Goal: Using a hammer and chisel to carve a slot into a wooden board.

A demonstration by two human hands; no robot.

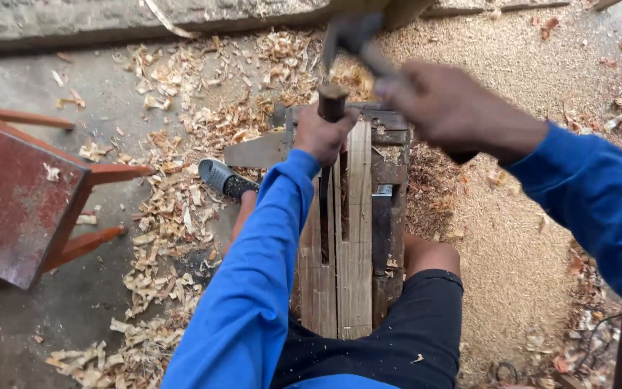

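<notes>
My left hand (323, 135) grips a chisel by its round wooden handle (332, 101), held upright over pale wooden boards (355, 238) that lie on a dark low bench between my legs. My right hand (446, 108) is raised just right of it and holds a hammer (354, 39), blurred by motion, with its head above the chisel's top. Both arms wear blue sleeves. The chisel's blade is hidden behind my left hand and forearm.
A red wooden stool (23, 194) stands at the left. Wood shavings (174, 216) and sawdust cover the concrete floor around the bench. My foot in a grey sandal (223, 179) rests left of the boards. A stone ledge (109, 21) runs along the top.
</notes>
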